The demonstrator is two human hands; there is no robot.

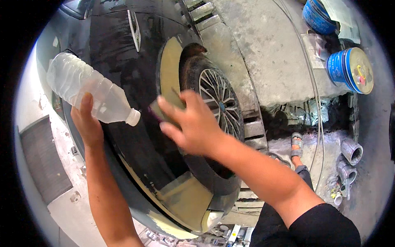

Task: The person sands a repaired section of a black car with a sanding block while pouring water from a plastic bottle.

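My left hand (87,120) grips a clear plastic bottle (103,94), tilted with its white cap down toward the right, over the dark car body (119,61). My right hand (189,123), slightly blurred, is closed on an olive sanding pad with a purple edge (164,107) at the black panel, just left of the wheel (221,106). Beige filler patches show along the wheel arch (168,61) and lower on the body (191,203). Whether the pad touches the surface I cannot tell.
Two blue buckets (337,66) stand at the upper right beside cables (312,82) on the concrete floor (263,49). A dark trench (288,111) crosses the right side. Metal cans (350,151) lie at the lower right near my sandalled foot (296,144). Assorted items (234,234) lie at the bottom.
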